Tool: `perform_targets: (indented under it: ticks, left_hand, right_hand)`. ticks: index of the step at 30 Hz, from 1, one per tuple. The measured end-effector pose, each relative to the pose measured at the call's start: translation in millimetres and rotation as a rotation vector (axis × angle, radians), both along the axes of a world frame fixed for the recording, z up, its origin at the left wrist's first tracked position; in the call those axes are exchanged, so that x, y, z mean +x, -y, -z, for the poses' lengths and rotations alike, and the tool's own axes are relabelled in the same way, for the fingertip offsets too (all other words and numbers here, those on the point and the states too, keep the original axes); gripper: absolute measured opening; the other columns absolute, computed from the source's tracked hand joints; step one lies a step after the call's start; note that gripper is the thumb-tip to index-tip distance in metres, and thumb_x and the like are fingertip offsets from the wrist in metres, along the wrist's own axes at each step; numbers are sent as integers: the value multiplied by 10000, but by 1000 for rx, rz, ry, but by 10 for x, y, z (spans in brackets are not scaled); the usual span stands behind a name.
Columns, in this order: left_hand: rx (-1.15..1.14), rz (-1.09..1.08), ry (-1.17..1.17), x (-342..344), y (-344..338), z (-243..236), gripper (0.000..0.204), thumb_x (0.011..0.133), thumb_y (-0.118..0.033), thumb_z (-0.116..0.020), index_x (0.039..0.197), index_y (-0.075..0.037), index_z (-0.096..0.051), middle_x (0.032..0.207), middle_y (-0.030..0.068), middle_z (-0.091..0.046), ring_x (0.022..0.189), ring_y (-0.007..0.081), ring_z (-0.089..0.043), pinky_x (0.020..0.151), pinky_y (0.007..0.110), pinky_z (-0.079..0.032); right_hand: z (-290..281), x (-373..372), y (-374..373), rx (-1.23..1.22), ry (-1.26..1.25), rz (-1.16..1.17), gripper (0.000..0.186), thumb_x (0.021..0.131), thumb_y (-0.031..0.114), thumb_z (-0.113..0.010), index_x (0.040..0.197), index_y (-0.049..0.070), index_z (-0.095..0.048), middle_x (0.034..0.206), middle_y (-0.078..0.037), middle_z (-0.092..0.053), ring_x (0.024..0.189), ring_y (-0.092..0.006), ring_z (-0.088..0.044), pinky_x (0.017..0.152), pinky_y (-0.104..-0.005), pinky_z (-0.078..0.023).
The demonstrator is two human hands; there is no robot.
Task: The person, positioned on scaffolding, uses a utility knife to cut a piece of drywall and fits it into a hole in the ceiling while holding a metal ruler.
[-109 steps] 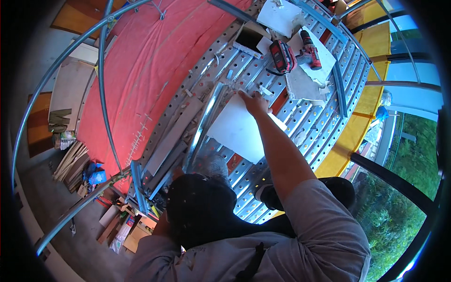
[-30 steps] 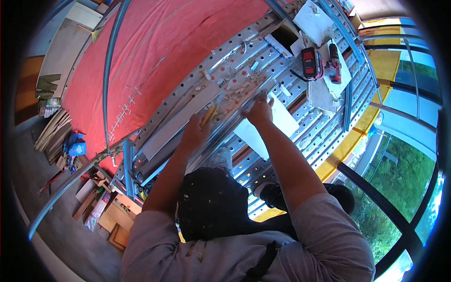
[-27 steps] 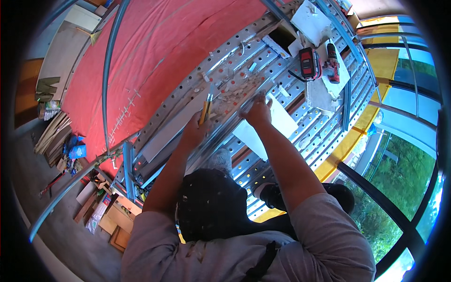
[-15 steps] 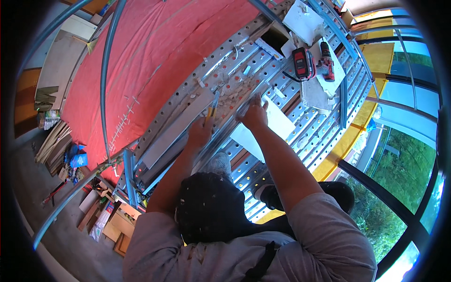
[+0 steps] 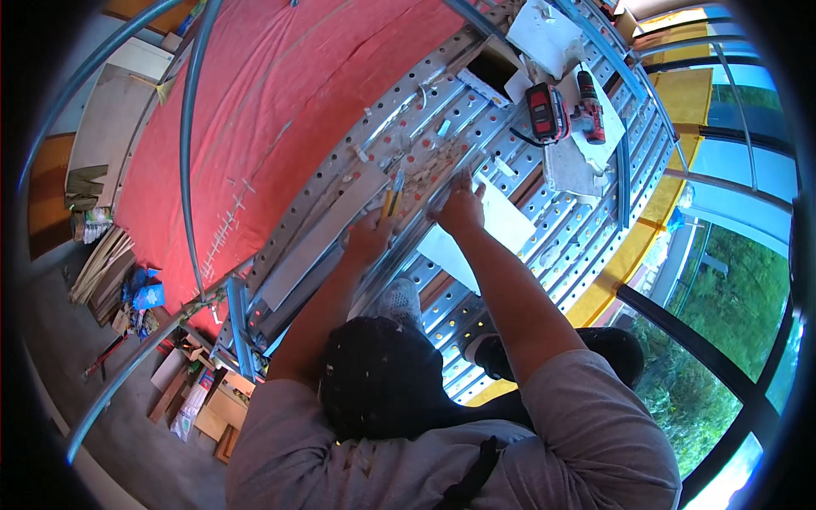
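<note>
My left hand [image 5: 369, 238] is closed round the yellow handles of what look like snips [image 5: 392, 202], whose metal tip points away from me. A long metal channel [image 5: 408, 246] lies slantwise between my hands. Over its far part, my right hand [image 5: 460, 211] is closed on its edge, fingers partly hidden. Under and beside that hand is a white board [image 5: 507, 223]. Left of the snips lies a long pale strip of board [image 5: 327, 238].
The perforated metal platform [image 5: 544, 268] carries scraps, an open box [image 5: 493, 72], a red-black battery device [image 5: 547, 113] and a red cordless drill [image 5: 589, 106]. Red sheeting [image 5: 280, 102] spreads at left. Metal poles [image 5: 189, 153] rise near the platform; windows [image 5: 731, 323] stand right.
My left hand has shifted slightly right and up with the snips, whose two handles now show more plainly. My right hand stays on the channel. The view has turned slightly.
</note>
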State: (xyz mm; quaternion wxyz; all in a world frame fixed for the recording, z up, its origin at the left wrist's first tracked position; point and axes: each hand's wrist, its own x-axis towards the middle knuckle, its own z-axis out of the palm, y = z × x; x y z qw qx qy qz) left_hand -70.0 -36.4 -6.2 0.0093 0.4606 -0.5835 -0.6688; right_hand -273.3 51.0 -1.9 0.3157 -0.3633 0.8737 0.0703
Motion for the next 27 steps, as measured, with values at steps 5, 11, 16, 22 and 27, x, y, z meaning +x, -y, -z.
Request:
perform_targets:
  ticks: [5, 11, 16, 22, 27]
  left_hand:
    - [-165, 251, 146, -252, 162, -137, 487, 894, -377, -667, 1181, 16, -648, 960, 171, -714, 815, 247, -691, 733, 383, -543]
    - [-391, 430, 229, -745, 245, -116, 677, 884, -467, -636, 1339, 29, -560, 1219, 299, -648, 1137, 405, -644, 998, 471, -484]
    - [-423, 506, 197, -1025, 249, -29, 598, 978, -417, -495, 1376, 28, -532, 1231, 312, -630, 1146, 439, -621, 1005, 491, -478]
    - [-444, 515, 147, -1332, 113, -32, 541, 1033, -388, -424, 1372, 14, -549, 1192, 309, -647, 1120, 446, -630, 996, 505, -478]
    - [-446, 572, 213, -1413, 158, -93, 535, 1036, -385, -407, 1335, 26, -575, 1174, 309, -655, 1118, 447, -632, 989, 510, -484]
  right_hand:
    - [86, -53, -77, -26, -19, -7, 1210, 709, 543, -836, 1548, -75, -222, 1657, -220, -149, 1546, -248, -178, 1249, -515, -109]
    - [129, -47, -42, 50, -32, 32, 1209, 686, 479, -870, 1595, 53, -196, 1694, -79, -65, 1494, -497, -175, 1093, -572, -434]
    - [100, 12, 12, 24, 3, 52, 1180, 706, 467, -855, 1596, 58, -197, 1691, -92, -78, 1489, -504, -185, 1086, -576, -438]
    - [269, -47, -92, -20, -62, 37, 1116, 732, 426, -842, 1596, 93, -219, 1686, -96, -100, 1483, -509, -197, 1074, -568, -452]
    - [313, -21, -130, -49, -60, -67, 925, 890, 464, -623, 1560, -34, -224, 1653, -203, -192, 1540, -290, -195, 1225, -576, -117]
